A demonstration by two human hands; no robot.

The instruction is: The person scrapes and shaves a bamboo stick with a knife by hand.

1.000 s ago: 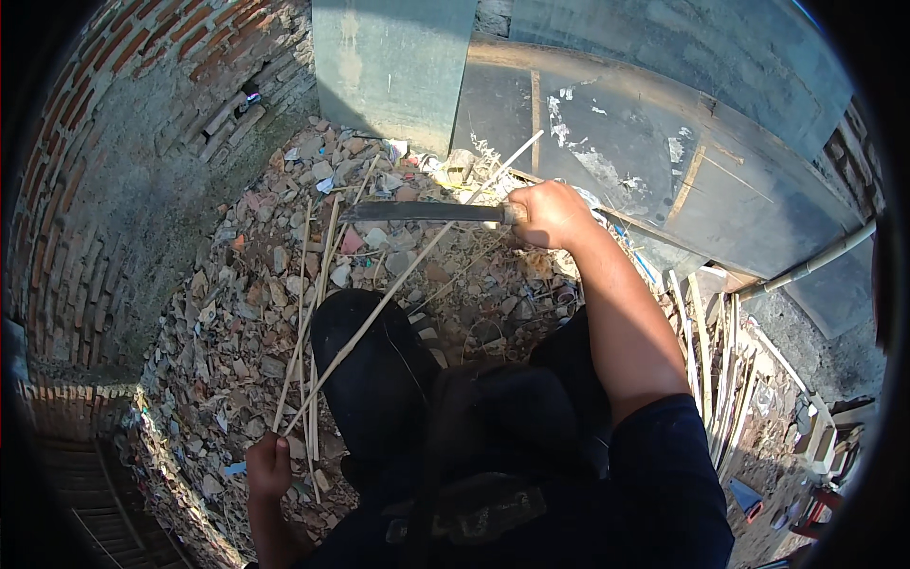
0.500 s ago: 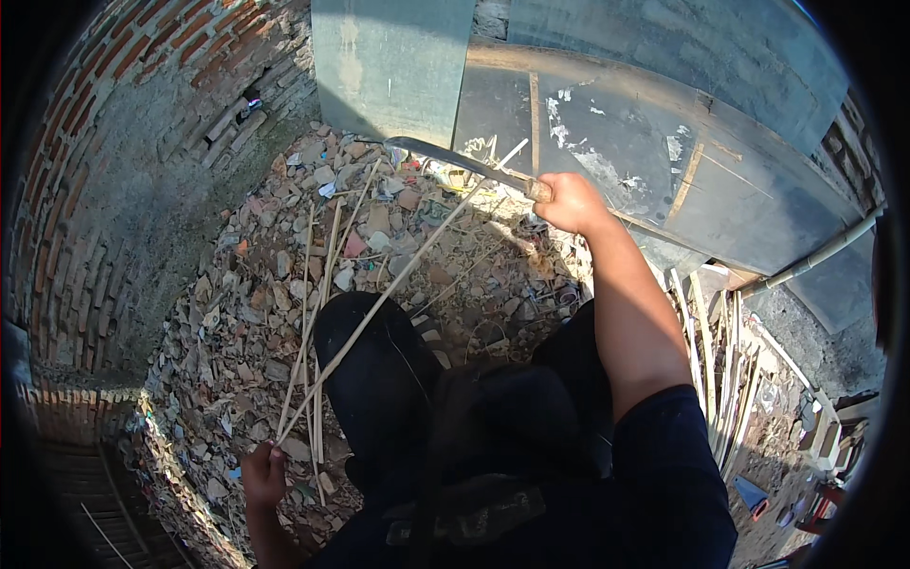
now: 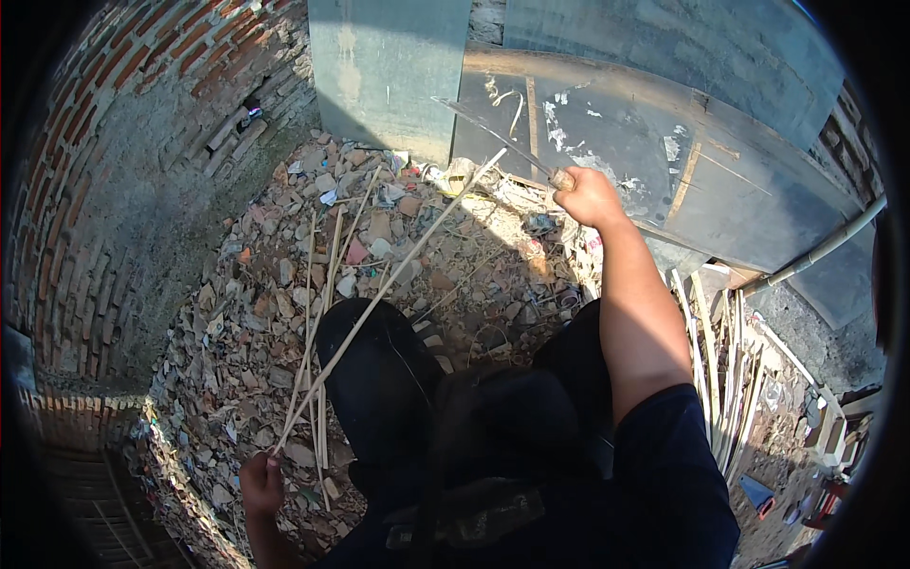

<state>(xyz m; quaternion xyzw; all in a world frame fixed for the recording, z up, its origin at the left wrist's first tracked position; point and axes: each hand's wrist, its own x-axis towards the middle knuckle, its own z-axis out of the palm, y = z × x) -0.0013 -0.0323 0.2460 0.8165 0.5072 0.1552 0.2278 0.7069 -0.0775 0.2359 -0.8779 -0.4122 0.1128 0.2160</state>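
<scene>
The left hand (image 3: 261,486) stood between seven and eight o'clock in the view, fingers closed round the near end of a long, pale stick (image 3: 379,302). From that grip the stick ran toward one o'clock, passing across the dark-clothed left knee (image 3: 379,356); whether it bore on the knee could not be told. Its far end was well apart from the left hand and lay near the right hand (image 3: 590,196), at ten o'clock from it.

The right hand was found at two o'clock, gripping the wooden handle of a large knife (image 3: 524,155). The blade pointed to ten o'clock from the hand and crossed just beyond the stick's far tip; contact between blade and stick could not be confirmed. Pale curled strips (image 3: 517,112) showed against the dark panel (image 3: 607,123), on the twelve o'clock side of the blade.

The ground was covered with broken rubble (image 3: 246,351). Further loose sticks (image 3: 312,284) lay on it between the left knee and the brick wall (image 3: 142,180), to the twelve o'clock side of the left hand. A bundle of sticks (image 3: 730,379) lay between three and four o'clock, with a blue-bladed saw (image 3: 755,491) at four o'clock.
</scene>
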